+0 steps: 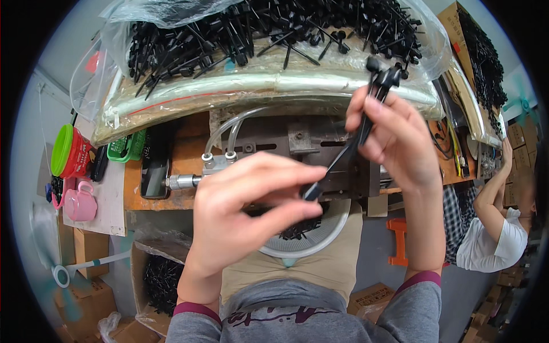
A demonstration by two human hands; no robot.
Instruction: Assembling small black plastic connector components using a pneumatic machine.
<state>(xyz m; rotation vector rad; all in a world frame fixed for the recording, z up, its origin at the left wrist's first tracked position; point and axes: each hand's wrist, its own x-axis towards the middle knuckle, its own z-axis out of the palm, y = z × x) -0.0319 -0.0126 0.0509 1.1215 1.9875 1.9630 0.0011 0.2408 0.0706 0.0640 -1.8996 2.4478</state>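
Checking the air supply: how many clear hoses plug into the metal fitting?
2: clear hoses and, side by side, arching up from the metal fitting; others may be hidden behind the left hand.

Clear plastic bag point(171, 97) of black parts spans 12 o'clock, sagging over the bench. Brown cardboard box point(457, 28) w/ more black parts at 1–2. Stacked brown cartons point(517, 146) at 3. Brown cartons point(91, 260) at 7–8; another point(372, 300) at 5.

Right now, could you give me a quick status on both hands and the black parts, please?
Left hand pinching lower end of black plastic pieces. Right hand gripping their upper end. Held above metal fixture. Nothing between the hands.
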